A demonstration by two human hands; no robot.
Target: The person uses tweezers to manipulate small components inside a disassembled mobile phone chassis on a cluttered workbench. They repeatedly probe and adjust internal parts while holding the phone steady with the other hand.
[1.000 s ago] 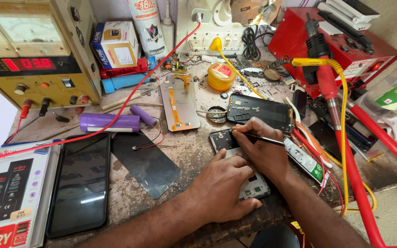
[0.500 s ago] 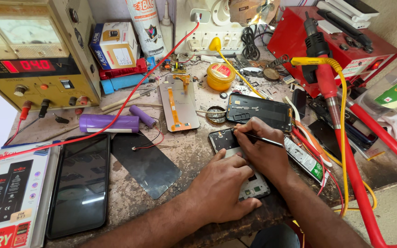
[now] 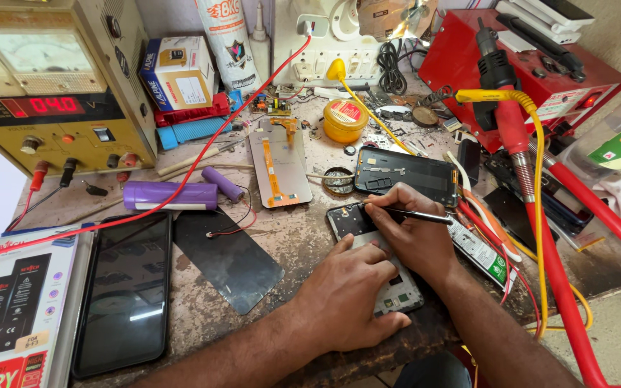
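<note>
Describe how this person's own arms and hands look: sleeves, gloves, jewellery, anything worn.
Both forearms are bare as far as the frame shows: no sleeve edge comes into view. The left hand and the right hand wear no gloves, and no ring, watch or bracelet shows on the fingers or wrists. The fingernails are short and unpainted. No tape, bandage or marking is visible on either hand.

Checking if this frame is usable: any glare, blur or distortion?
Head view: sharp overall; window glare streaks the black phone screen; wide-lens bending curves the power supply at the edge; the left hand and right hand are evenly lit, with soft shadows on the opened phone.
</note>
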